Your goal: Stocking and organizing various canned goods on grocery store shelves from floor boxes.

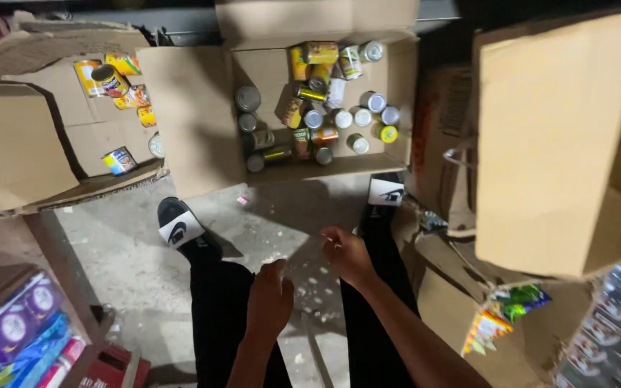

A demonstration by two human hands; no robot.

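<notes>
I stand over the concrete floor (131,251) and look straight down, so both my hands hang in front of my legs. My left hand (270,298) is at about 6 o'clock of the view, its fingers curled loosely into a narrow fist, and I see nothing inside it. My right hand (348,255) is just beside it, toward 5 o'clock, fingers bent and near together, also holding nothing that I can see. The nearest thing ahead, at 12 o'clock past my two slippers, is the open cardboard box (195,115) with its flaps folded out, probably so the cans (325,100) inside can be reached. The cans are small and round, some upright, some lying. Another open box (30,136) at 10 o'clock holds fewer cans, and a tall box (554,144) stands at 3 o'clock.
</notes>
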